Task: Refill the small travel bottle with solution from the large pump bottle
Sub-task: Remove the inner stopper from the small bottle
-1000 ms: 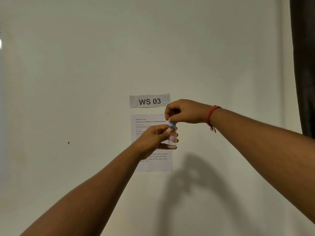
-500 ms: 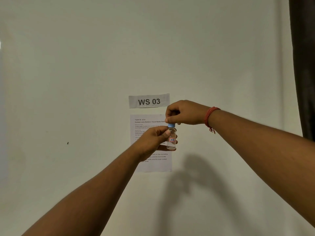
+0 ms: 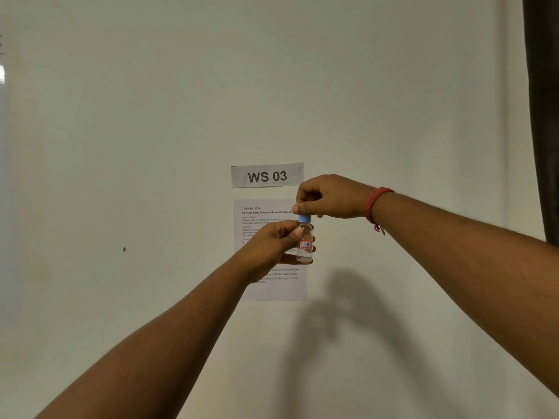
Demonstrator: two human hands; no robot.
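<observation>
Two sheets of paper hang on the pale wall (image 3: 151, 131) that fills my view: a strip sign (image 3: 267, 175) reading "WS 03" and, just below it, a printed task sheet (image 3: 273, 288) partly hidden behind the hands. A dark curtain edge (image 3: 543, 116) runs down the far right, and the arms cast a soft shadow (image 3: 348, 328) on the wall below. I see no desk in this frame.

The small travel bottle (image 3: 305, 241), clear and upright, is held in the air in front of the task sheet. It carries a small label with a red border and a blue cap (image 3: 304, 219) on top. My left hand (image 3: 272, 249) wraps the bottle's body from the left, thumb across the front and fingertips showing behind it. My right hand (image 3: 329, 196) sits directly above, its thumb and fingers pinched down onto the blue cap. A red thread band (image 3: 376, 204) circles the right wrist. I cannot tell whether the bottle holds any liquid.
</observation>
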